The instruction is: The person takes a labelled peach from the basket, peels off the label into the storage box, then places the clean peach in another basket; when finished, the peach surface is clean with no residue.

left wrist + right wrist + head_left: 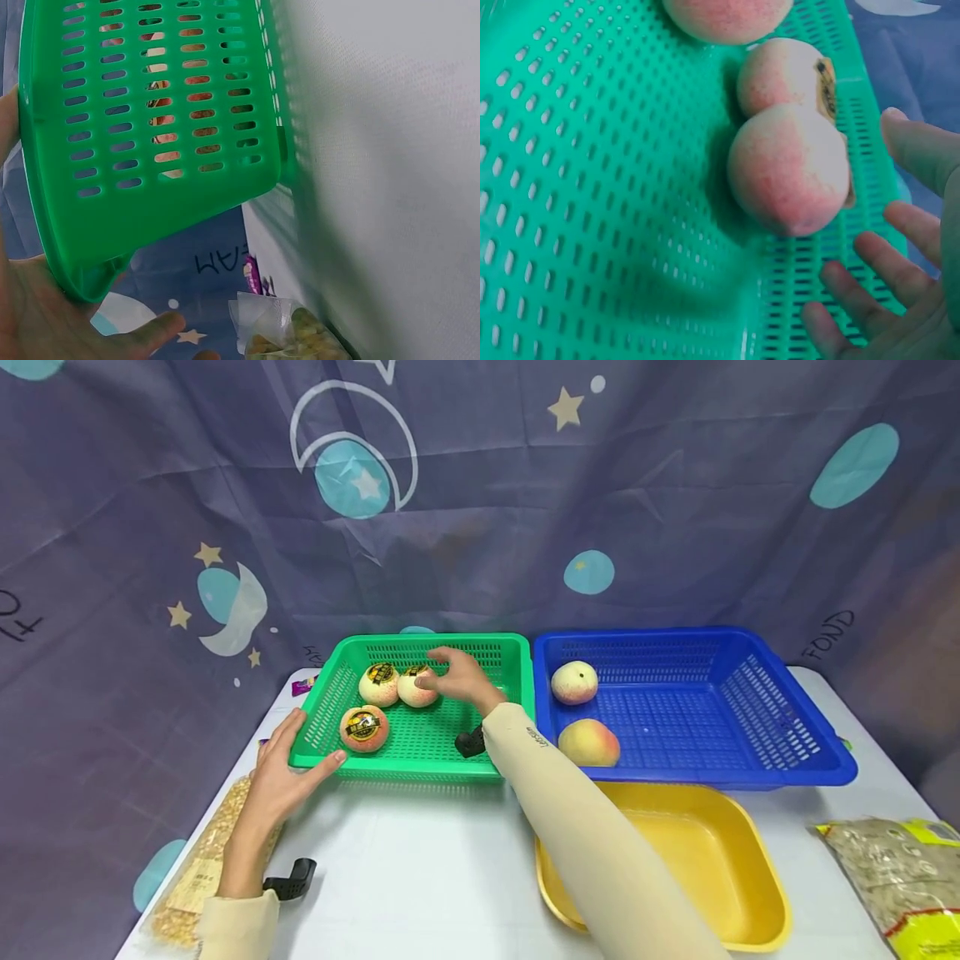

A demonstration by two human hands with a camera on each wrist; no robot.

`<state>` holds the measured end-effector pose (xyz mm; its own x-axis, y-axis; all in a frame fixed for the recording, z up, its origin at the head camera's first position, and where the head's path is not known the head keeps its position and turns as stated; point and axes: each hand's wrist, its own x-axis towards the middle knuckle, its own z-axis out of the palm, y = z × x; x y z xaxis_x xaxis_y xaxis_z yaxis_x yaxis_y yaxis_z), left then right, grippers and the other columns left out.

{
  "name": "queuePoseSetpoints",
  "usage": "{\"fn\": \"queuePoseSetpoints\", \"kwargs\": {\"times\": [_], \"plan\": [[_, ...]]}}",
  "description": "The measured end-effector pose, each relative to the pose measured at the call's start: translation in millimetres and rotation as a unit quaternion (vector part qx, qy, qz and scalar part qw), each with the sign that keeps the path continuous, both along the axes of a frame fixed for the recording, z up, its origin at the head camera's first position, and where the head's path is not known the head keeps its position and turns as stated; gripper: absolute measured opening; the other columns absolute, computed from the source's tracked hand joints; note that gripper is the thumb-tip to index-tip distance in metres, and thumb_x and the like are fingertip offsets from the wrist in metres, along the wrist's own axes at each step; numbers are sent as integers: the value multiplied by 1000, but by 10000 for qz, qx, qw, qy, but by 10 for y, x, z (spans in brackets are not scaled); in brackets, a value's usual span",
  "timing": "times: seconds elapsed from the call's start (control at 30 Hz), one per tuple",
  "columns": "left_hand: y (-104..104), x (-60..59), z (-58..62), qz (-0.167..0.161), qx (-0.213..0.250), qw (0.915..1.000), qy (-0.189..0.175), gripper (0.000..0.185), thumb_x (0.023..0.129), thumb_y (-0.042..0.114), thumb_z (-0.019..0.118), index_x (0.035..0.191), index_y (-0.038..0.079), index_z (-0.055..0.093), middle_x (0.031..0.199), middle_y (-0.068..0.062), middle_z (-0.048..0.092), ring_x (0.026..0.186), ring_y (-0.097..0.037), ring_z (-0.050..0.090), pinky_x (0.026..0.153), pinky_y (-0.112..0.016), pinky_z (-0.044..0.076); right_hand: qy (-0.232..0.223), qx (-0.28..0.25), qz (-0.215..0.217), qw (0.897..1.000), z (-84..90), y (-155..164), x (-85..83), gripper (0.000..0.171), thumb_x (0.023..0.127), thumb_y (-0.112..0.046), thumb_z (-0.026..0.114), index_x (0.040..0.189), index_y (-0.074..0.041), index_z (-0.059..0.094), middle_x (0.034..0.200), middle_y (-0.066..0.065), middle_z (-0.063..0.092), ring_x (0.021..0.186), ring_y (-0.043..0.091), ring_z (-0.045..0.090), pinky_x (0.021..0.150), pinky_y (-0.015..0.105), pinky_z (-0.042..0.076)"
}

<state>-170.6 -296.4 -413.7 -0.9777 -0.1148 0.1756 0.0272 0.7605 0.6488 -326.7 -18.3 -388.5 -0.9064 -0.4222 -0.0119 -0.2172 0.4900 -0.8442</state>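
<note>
In the head view, my left hand (279, 777) lies at the near left corner of a green basket (431, 766), thumb along the front rim and fingers by the left side. The left wrist view shows its fingers (150, 334) stretched out beside the basket corner. My right hand (461, 681) reaches into the basket, fingers spread and apart from a peach (789, 169) with a label. Touching that one is a second labelled peach (378, 685). A third labelled peach (364, 729) sits nearer the front left.
A blue basket (675, 774) on the right holds two peaches, one whitish (574, 683) and one yellow-red (589, 743). In front of it stands a yellow basin (772, 893), partly under my right arm. Filled bags lie at left (198, 868) and right (900, 877).
</note>
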Motion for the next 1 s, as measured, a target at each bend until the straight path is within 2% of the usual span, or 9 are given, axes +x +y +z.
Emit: {"fn": "queuePoseSetpoints", "kwargs": {"times": [0.13, 0.37, 0.6, 0.83, 1.0], "plan": [[-11, 4, -22, -15, 60, 10000, 7, 99, 86, 48, 77, 162, 9, 26, 170, -14, 21, 154, -49, 15, 120, -72, 11, -179, 141, -228, 9995, -40, -54, 3, 68, 97, -34, 69, 154, -10, 43, 158, 11, 45, 146, 31, 44, 115, 49, 41], [-19, 9, -33, 1, 100, 9999, -13, 100, 86, 48, 77, 163, 11, 25, 170, -13, 20, 155, -49, 14, 118, -74, 14, -525, 375, -579, 9962, -122, -95, -21, 71, 97, -39, 68, 156, -12, 39, 157, 12, 45, 143, 33, 46, 111, 50, 45], [-12, -3, -33, -22, 152, 9999, -52, 100, 86, 48, 77, 163, 13, 24, 171, -12, 19, 156, -47, 12, 118, -75, 11, -484, 362, -491, 9970, -161, -125, -48, 71, 96, -34, 71, 156, -10, 41, 157, 14, 45, 142, 34, 47, 111, 50, 45], [-7, -8, -42, 11, 154, 9999, -77, 100, 86, 48, 77, 163, 13, 24, 171, -10, 19, 156, -47, 10, 118, -75, 11, -432, 531, -409, 9968, -211, -190, -92, 73, 94, -29, 74, 157, -15, 39, 160, 12, 42, 143, 33, 46, 111, 49, 45], [-15, -8, -40, 12, 128, 9999, -77, 99, 86, 48, 77, 163, 13, 24, 171, -10, 19, 156, -47, 12, 117, -75, 16, -409, 560, -409, 9967, -226, -224, -111, 72, 91, -25, 79, 153, -16, 43, 152, 14, 49, 136, 33, 51, 108, 49, 47]]}}
